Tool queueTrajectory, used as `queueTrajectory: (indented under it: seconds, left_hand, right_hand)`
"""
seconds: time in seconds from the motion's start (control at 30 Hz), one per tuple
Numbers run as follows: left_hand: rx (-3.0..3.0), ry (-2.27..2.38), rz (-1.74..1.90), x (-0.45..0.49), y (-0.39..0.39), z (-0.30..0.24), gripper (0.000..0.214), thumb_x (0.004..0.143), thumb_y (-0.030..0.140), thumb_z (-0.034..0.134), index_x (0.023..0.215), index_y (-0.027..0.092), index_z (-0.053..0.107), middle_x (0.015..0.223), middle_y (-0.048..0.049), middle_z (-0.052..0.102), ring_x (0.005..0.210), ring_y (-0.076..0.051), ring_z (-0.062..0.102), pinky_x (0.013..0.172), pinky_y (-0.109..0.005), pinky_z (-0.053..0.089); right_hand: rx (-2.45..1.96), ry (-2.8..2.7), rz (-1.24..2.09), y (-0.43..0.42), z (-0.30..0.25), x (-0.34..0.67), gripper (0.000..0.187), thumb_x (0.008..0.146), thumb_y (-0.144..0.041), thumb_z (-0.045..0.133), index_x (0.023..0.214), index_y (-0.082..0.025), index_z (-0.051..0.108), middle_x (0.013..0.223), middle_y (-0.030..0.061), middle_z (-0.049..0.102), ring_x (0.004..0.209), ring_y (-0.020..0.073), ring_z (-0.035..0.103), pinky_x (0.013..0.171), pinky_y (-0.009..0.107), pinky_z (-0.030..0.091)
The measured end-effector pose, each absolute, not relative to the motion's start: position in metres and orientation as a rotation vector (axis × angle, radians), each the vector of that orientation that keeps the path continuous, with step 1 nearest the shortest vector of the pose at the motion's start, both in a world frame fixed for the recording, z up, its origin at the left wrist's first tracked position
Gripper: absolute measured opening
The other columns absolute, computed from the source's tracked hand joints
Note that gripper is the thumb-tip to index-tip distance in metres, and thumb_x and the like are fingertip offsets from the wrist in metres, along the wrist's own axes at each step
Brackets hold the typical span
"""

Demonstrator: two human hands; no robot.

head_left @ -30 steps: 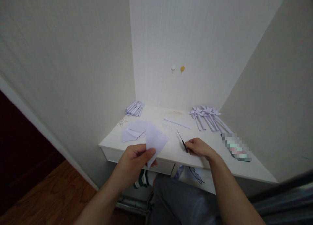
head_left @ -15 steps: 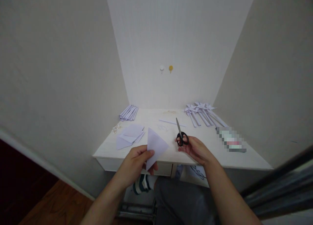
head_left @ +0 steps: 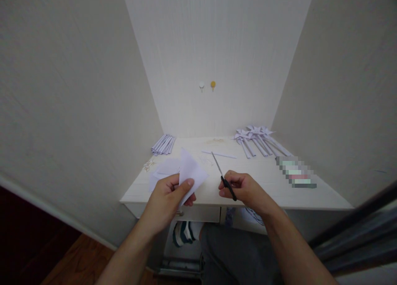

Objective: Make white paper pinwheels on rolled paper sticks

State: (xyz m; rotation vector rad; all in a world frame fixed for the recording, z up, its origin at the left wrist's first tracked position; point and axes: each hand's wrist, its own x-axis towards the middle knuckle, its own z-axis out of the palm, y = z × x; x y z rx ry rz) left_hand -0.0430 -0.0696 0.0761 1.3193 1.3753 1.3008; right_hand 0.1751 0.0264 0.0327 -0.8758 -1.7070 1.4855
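Note:
My left hand (head_left: 173, 193) pinches a folded white paper triangle (head_left: 191, 171) between thumb and fingers, above the desk's front edge. To its right, my right hand (head_left: 240, 188) is closed around the black handles of a pair of scissors (head_left: 219, 169). The blades look shut and point up and away, apart from the paper. Behind my left hand lie loose paper sheets (head_left: 164, 169), partly hidden by the hand and the triangle.
On the white desk (head_left: 263, 190), rolled paper sticks (head_left: 163, 144) lie at the back left. Several paper pinwheels (head_left: 256, 136) rest at the back right, near a blurred-out flat object (head_left: 296, 172). A single paper stick (head_left: 218, 154) lies mid-desk. Walls (head_left: 77, 90) rise on both sides.
The scissors have turned edge-on in my right hand, which now has its back up. My left hand has shifted slightly left and up with the paper triangle.

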Motion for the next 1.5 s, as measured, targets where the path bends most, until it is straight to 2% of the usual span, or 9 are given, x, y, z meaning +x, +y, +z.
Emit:
queueTrajectory:
  seconds: [0.13, 0.27, 0.43, 0.6, 0.73, 0.97, 1.2, 1.5]
  left_hand:
    - [1.382, 1.401, 1.349, -0.044, -0.075, 0.083, 0.036, 0.081, 0.049, 0.073, 0.068, 0.017, 0.066, 0.058, -0.0018, 0.067, 0.053, -0.014, 0.059, 0.053, -0.025, 0.046]
    - [1.436, 1.399, 1.377, -0.044, -0.077, 0.086, 0.034, 0.083, 0.046, 0.07, 0.066, 0.017, 0.064, 0.055, -0.0008, 0.064, 0.053, -0.013, 0.057, 0.055, -0.025, 0.046]
    - [1.421, 1.381, 1.385, -0.043, -0.074, 0.089, 0.034, 0.082, 0.045, 0.07, 0.065, 0.017, 0.062, 0.052, 0.0011, 0.06, 0.05, -0.012, 0.053, 0.052, -0.024, 0.044]
    - [1.353, 1.349, 1.406, -0.041, -0.07, 0.088, 0.036, 0.081, 0.048, 0.071, 0.067, 0.017, 0.062, 0.053, 0.0014, 0.06, 0.05, -0.012, 0.053, 0.052, -0.024, 0.045]
    - [1.337, 1.35, 1.406, -0.04, -0.069, 0.088, 0.038, 0.082, 0.051, 0.071, 0.066, 0.017, 0.061, 0.052, 0.0017, 0.059, 0.049, -0.012, 0.053, 0.051, -0.024, 0.046]
    - [1.374, 1.394, 1.419, -0.039, -0.07, 0.091, 0.038, 0.083, 0.049, 0.07, 0.063, 0.018, 0.061, 0.051, 0.0004, 0.06, 0.048, -0.012, 0.054, 0.052, -0.024, 0.048]
    - [1.334, 1.35, 1.412, -0.039, -0.068, 0.087, 0.036, 0.079, 0.049, 0.074, 0.068, 0.016, 0.064, 0.054, -0.0003, 0.064, 0.049, -0.013, 0.059, 0.051, -0.024, 0.051]
    - [1.302, 1.343, 1.384, -0.04, -0.068, 0.084, 0.036, 0.078, 0.05, 0.075, 0.069, 0.015, 0.067, 0.057, -0.0019, 0.067, 0.05, -0.014, 0.062, 0.053, -0.025, 0.053]
  right_hand:
    - [-0.918, -1.77, 1.639, 0.013, 0.039, 0.175, 0.03, 0.057, -0.03, 0.093, 0.077, -0.017, 0.075, 0.063, -0.0036, 0.061, 0.061, 0.0115, 0.049, 0.058, 0.026, 0.036]
    - [-0.919, -1.742, 1.749, 0.008, 0.04, 0.174, 0.037, 0.052, -0.031, 0.096, 0.076, -0.016, 0.073, 0.067, -0.002, 0.066, 0.063, 0.0119, 0.054, 0.061, 0.026, 0.041]
    - [-0.916, -1.719, 1.788, 0.008, 0.039, 0.171, 0.042, 0.051, -0.036, 0.097, 0.074, -0.015, 0.069, 0.067, -0.0029, 0.064, 0.064, 0.0117, 0.054, 0.062, 0.026, 0.04]
    - [-0.829, -1.721, 1.714, 0.008, 0.04, 0.17, 0.052, 0.063, -0.059, 0.088, 0.071, -0.017, 0.06, 0.064, -0.006, 0.05, 0.061, 0.0096, 0.041, 0.057, 0.024, 0.03]
    - [-0.719, -1.824, 1.7, 0.006, 0.041, 0.171, 0.059, 0.064, -0.07, 0.084, 0.073, -0.019, 0.056, 0.065, -0.0061, 0.045, 0.062, 0.0102, 0.036, 0.057, 0.025, 0.029]
    - [-0.714, -1.884, 1.719, 0.004, 0.041, 0.171, 0.056, 0.065, -0.065, 0.086, 0.072, -0.02, 0.053, 0.064, -0.0067, 0.044, 0.062, 0.0106, 0.036, 0.057, 0.025, 0.029]
    - [-0.719, -1.881, 1.757, 0.002, 0.042, 0.171, 0.054, 0.064, -0.06, 0.088, 0.071, -0.02, 0.052, 0.064, -0.0062, 0.046, 0.062, 0.011, 0.039, 0.056, 0.024, 0.029]
    - [-0.744, -1.939, 1.703, 0.002, 0.044, 0.171, 0.056, 0.066, -0.063, 0.085, 0.068, -0.021, 0.05, 0.063, -0.0067, 0.043, 0.061, 0.0108, 0.036, 0.055, 0.024, 0.027]
